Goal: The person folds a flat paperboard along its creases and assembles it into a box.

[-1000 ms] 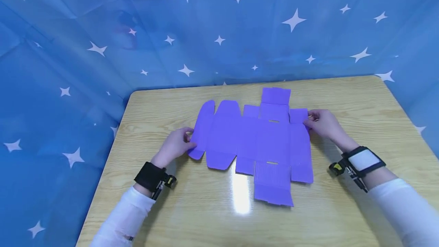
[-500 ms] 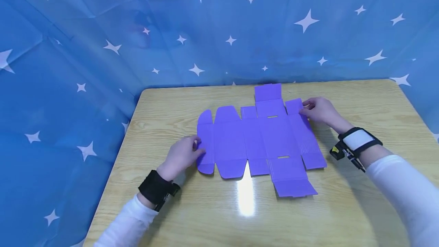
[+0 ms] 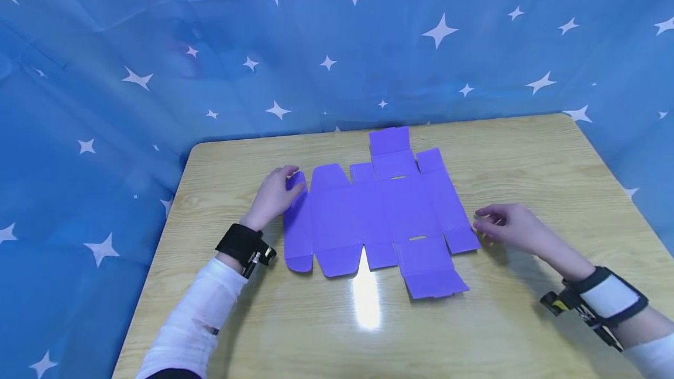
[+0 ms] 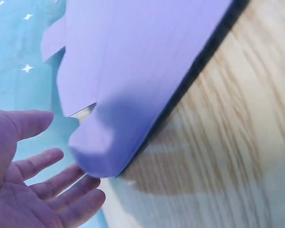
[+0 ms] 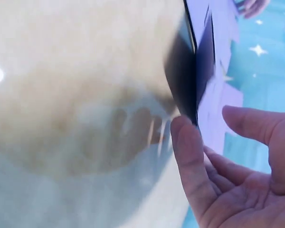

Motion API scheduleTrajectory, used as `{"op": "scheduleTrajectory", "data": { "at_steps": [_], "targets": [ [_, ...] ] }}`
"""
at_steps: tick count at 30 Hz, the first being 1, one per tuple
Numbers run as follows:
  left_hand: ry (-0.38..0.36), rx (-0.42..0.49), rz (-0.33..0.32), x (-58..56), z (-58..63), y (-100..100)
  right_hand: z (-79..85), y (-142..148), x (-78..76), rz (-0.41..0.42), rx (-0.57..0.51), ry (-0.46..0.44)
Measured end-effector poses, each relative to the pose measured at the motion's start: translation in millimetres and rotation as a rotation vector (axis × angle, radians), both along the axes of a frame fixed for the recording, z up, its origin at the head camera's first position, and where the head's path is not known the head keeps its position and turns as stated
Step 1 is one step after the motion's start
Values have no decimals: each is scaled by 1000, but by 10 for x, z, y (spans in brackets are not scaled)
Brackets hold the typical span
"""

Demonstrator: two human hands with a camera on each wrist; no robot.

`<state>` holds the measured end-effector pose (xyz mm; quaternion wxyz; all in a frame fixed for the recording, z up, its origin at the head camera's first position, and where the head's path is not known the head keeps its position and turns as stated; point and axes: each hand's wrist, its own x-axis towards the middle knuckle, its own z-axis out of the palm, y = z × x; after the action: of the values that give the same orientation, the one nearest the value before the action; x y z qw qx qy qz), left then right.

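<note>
A flat purple cardboard box blank [image 3: 368,209] lies unfolded on the wooden table, with flaps, crease lines and small slots. My left hand [image 3: 276,195] is at the far end of its leftmost panel. In the left wrist view, the left hand's fingers [image 4: 57,185] are spread and relaxed beside the rounded flap [image 4: 97,147], thumb apart from them. Beside the near right corner of the blank is my right hand [image 3: 508,227], its thumb and fingers parted. From the right wrist, the index finger [image 5: 187,142] appears close to the raised cardboard edge [image 5: 204,80]; contact is unclear.
The light wooden table [image 3: 253,326] has rounded back corners. Behind it and at both sides hangs a blue cloth [image 3: 221,34] with white stars. Each wrist wears a black strap [image 3: 244,244] with a small camera.
My right hand has left the far right flap and come nearer, to the blank's near right corner. The left hand has slid farther back along the left panel. The blank has turned slightly.
</note>
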<state>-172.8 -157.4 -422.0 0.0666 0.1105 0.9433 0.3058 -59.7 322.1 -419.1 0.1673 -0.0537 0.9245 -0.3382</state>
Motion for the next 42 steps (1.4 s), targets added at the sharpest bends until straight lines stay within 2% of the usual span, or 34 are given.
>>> {"op": "scheduleTrajectory", "data": {
  "at_steps": [4,8,12,18,21,24,27,30,33,36,42],
  "targets": [
    [-24,-1,2,-27,-53,-7,-53,-58,145,13,-62,-92],
    [-19,7,3,17,-67,-24,-58,-54,92,-12,-116,-116],
    [-36,28,-2,155,-60,-131,-52,-34,-155,-52,-135,-111],
    [-57,55,-12,461,-64,-248,-20,-45,-674,-76,-122,-146],
    [-92,68,-23,614,-74,-265,3,-64,-908,-70,-101,-147],
    [-122,65,-34,733,-92,-275,13,-91,-1067,-57,-81,-143],
    [-134,64,-41,801,-89,-292,12,-140,-1139,-48,-64,-148],
    [-131,67,-35,787,-64,-256,23,-116,-1114,-54,-42,-129],
    [-140,85,-19,719,-8,-228,39,-69,-994,-78,-57,-108],
    [-160,122,-18,590,46,-166,51,37,-766,-102,-79,-97],
    [-197,152,-33,250,113,-42,13,133,-247,-146,-130,-106]
  ]
}}
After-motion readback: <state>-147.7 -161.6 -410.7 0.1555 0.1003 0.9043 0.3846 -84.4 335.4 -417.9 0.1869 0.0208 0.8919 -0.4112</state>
